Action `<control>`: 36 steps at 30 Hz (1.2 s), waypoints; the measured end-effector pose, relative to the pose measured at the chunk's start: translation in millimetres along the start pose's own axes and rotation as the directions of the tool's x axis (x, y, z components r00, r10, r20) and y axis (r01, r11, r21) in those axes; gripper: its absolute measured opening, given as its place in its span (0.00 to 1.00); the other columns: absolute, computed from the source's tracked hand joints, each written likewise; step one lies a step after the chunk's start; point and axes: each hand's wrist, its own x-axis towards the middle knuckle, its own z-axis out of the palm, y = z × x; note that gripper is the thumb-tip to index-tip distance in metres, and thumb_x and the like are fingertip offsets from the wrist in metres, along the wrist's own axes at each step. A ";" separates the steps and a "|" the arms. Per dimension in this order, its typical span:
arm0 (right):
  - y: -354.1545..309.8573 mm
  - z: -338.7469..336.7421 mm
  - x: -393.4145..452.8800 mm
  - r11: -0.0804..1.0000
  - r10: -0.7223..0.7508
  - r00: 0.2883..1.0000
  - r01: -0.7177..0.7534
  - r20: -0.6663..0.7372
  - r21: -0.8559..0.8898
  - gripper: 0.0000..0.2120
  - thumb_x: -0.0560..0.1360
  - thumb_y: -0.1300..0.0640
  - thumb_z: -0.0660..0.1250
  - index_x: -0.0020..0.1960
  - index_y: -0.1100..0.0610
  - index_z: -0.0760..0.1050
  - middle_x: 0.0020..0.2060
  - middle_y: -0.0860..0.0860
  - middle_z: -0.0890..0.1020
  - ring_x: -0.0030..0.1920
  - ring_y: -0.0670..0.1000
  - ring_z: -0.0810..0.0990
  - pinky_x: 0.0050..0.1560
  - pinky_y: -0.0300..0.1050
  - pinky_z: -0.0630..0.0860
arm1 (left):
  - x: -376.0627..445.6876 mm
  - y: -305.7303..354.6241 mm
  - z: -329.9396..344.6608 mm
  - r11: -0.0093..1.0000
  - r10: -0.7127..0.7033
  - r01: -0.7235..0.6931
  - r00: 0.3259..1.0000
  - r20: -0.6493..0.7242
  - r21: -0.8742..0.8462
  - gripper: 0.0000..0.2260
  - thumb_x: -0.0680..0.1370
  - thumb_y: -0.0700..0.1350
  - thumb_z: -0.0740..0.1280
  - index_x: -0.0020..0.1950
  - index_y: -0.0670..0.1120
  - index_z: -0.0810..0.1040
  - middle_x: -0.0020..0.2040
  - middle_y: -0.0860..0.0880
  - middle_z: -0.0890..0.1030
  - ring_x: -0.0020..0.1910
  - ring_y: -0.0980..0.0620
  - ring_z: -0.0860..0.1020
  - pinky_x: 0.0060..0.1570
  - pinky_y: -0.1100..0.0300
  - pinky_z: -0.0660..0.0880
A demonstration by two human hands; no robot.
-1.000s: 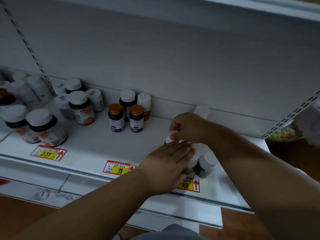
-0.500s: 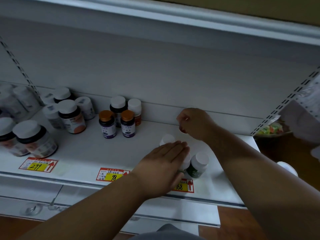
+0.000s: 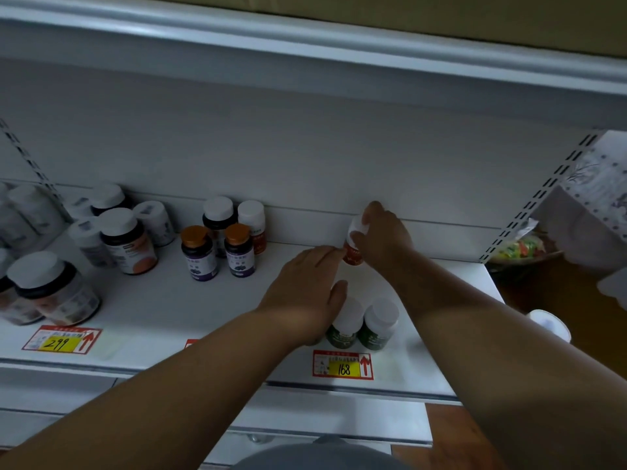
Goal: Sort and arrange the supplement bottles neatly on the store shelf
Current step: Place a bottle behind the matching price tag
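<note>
My right hand (image 3: pixel 385 240) grips a small white-capped bottle with a red-orange label (image 3: pixel 353 254) near the back wall of the white shelf (image 3: pixel 163 310). My left hand (image 3: pixel 305 296) lies flat with fingers stretched toward that bottle, its fingertips close to it and its palm over one of two green-label bottles (image 3: pixel 378 325) at the shelf front. Two purple-label bottles with orange caps (image 3: pixel 217 254) stand left of centre, with a dark bottle and a red-label bottle (image 3: pixel 252 220) behind them.
Larger white-capped jars (image 3: pixel 54 293) and several more bottles crowd the left end. Price tags (image 3: pixel 342 364) line the shelf's front edge. An upper shelf (image 3: pixel 305 45) overhangs. Right of the slotted upright (image 3: pixel 543 195) lie a bowl of colourful items and a white cup.
My right hand moved back toward the wall and now shows the red-label bottle in its grip. My left hand slid forward over the green bottles. The view tilted upward.
</note>
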 end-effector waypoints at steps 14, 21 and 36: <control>-85.2 -44.2 -92.8 0.622 -0.043 0.998 0.061 -0.043 0.781 0.09 0.78 0.46 0.63 0.54 0.51 0.72 0.47 0.48 0.78 0.47 0.49 0.80 0.48 0.49 0.80 | -53.0 -16.7 -38.7 0.865 -0.230 0.107 0.953 -0.197 -0.491 0.31 0.75 0.67 0.53 0.74 0.55 0.63 0.69 0.54 0.69 0.67 0.57 0.68 0.66 0.54 0.67; -149.8 -18.2 -135.8 0.603 -0.020 0.999 0.045 -0.042 0.796 0.04 0.76 0.45 0.65 0.47 0.44 0.73 0.42 0.46 0.79 0.44 0.50 0.81 0.48 0.56 0.82 | -105.5 -55.3 -71.5 0.846 -0.161 0.047 0.972 -0.171 -0.531 0.34 0.74 0.71 0.51 0.73 0.53 0.66 0.66 0.55 0.73 0.64 0.59 0.71 0.63 0.51 0.71; -314.0 74.1 -228.8 0.443 -0.591 0.776 0.084 0.221 0.893 0.08 0.70 0.41 0.67 0.44 0.44 0.77 0.41 0.51 0.83 0.44 0.53 0.83 0.49 0.58 0.81 | -307.8 -100.8 -132.6 0.792 -0.574 0.352 0.705 -0.415 -0.498 0.27 0.75 0.67 0.53 0.68 0.54 0.71 0.59 0.59 0.77 0.59 0.60 0.74 0.58 0.54 0.72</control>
